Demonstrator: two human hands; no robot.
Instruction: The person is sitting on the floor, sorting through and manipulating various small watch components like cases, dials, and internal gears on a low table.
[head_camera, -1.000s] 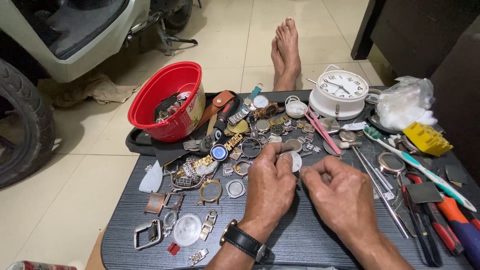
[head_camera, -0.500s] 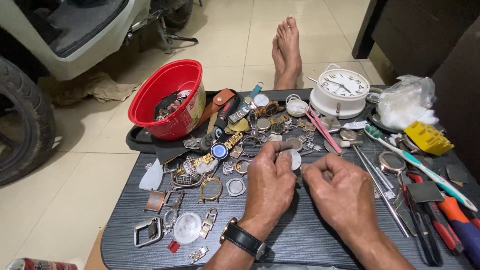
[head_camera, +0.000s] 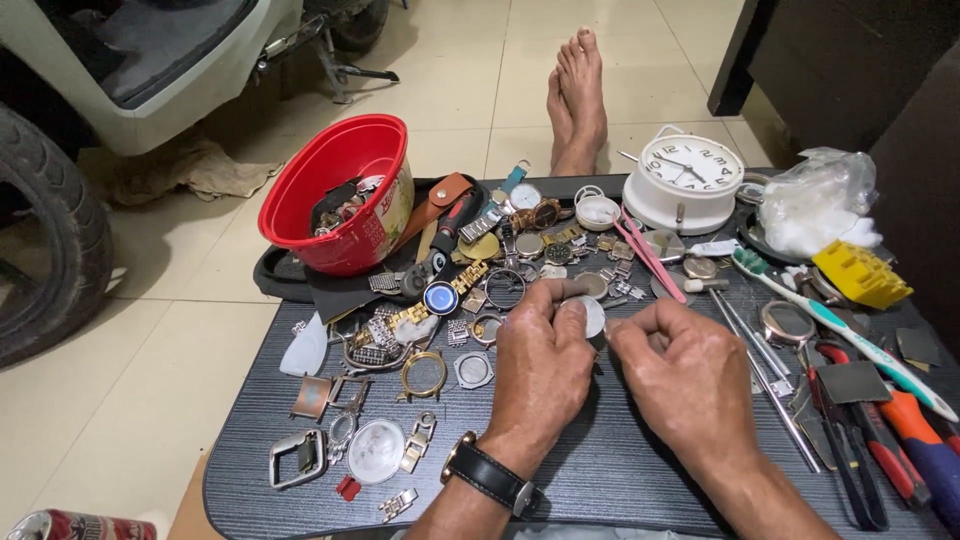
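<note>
The round watch part (head_camera: 592, 313) sat pinched in the left hand's (head_camera: 545, 365) fingertips over mid-table (head_camera: 620, 470), its flat face toward the right hand (head_camera: 690, 375), whose closed fingertips touched its right edge

Glossy red plastic bowl (head_camera: 340, 190); dark woodgrain matt table (head_camera: 620, 480); shiny metal watch cases (head_camera: 424, 372); black leather wristband (head_camera: 490, 476).
</note>
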